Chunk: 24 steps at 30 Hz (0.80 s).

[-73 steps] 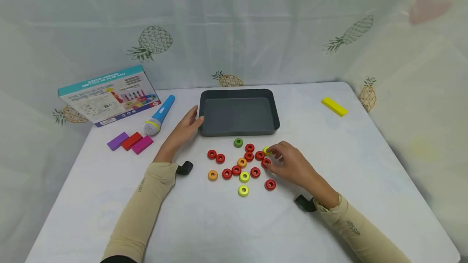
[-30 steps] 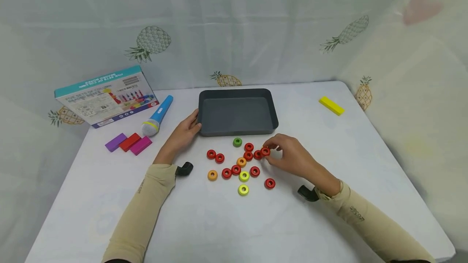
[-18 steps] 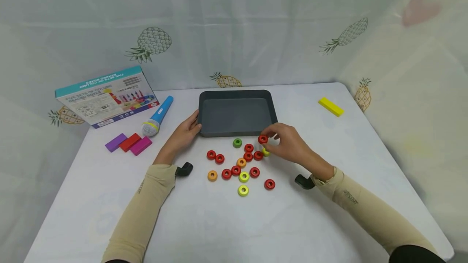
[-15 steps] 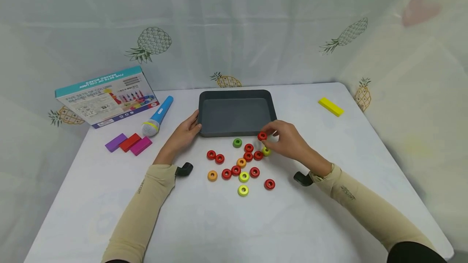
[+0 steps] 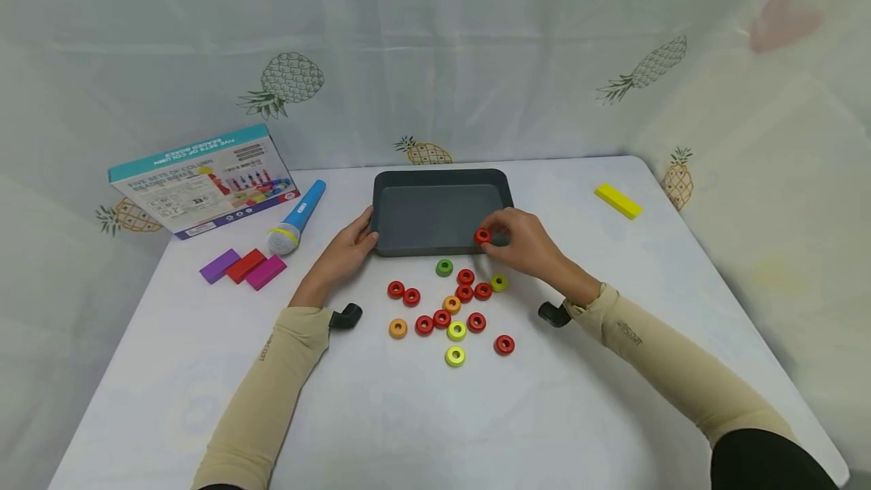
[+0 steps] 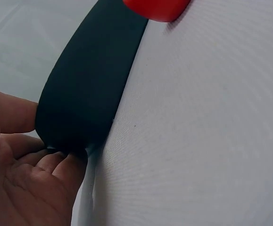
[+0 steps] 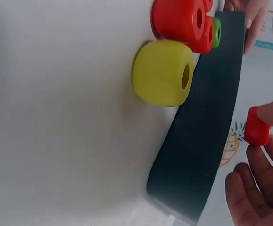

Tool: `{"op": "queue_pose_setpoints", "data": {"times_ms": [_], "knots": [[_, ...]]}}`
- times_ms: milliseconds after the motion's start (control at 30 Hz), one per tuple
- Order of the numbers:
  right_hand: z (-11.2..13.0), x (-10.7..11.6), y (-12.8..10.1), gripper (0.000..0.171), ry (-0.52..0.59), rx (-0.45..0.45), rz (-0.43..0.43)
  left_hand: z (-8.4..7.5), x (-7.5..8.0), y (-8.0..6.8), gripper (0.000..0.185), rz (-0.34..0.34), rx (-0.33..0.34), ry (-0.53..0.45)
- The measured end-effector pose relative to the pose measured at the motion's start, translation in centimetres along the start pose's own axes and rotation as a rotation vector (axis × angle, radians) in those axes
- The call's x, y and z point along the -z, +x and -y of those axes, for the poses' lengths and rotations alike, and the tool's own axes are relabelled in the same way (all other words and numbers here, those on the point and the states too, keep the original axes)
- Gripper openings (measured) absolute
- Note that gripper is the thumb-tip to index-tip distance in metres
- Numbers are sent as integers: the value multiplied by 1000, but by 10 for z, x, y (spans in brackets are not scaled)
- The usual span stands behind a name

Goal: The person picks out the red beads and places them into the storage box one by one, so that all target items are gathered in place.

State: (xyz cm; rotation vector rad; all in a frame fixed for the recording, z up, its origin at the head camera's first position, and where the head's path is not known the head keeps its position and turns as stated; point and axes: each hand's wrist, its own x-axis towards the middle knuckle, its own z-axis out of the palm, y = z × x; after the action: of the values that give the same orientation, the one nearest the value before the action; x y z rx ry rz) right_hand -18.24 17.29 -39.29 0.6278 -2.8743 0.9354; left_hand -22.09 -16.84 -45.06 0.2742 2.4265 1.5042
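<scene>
My left hand [image 5: 342, 254] holds the left side of a dark grey tray [image 5: 435, 218]; in the left wrist view the thumb [image 6: 14, 113] lies against the tray's end with the other fingers curled at its lower edge. Between thumb and fingertips, my right hand [image 5: 529, 246] pinches a red ring bead [image 5: 482, 242], raised over the tray's front right part. The right wrist view shows that red bead [image 7: 257, 127] above the tray wall [image 7: 197, 117]. In front of the tray lie several loose beads, mostly red, with a yellow bead [image 5: 494, 284] and a green bead [image 5: 438, 269].
A printed box [image 5: 204, 184] leans at the back left beside a blue toy microphone [image 5: 304, 210]. Purple, red and magenta blocks [image 5: 265, 273] lie in front of it. A yellow block [image 5: 618, 201] is at the back right. A pineapple-print curtain [image 5: 435, 59] hangs behind the table.
My right hand has picked the red bead off the table beside the yellow bead and carried it forward and left, over the tray's front rim. My left hand keeps its place at the tray.
</scene>
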Motion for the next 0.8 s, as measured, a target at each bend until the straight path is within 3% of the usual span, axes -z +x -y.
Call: {"op": "queue_pose_setpoints", "data": {"times_ms": [333,800], "knots": [[-15,-5,21,32,16,-74,16,1,1,0,64,2,5,28],[-26,-13,30,33,-26,-153,37,2,1,-2,65,5,-10,27]]}}
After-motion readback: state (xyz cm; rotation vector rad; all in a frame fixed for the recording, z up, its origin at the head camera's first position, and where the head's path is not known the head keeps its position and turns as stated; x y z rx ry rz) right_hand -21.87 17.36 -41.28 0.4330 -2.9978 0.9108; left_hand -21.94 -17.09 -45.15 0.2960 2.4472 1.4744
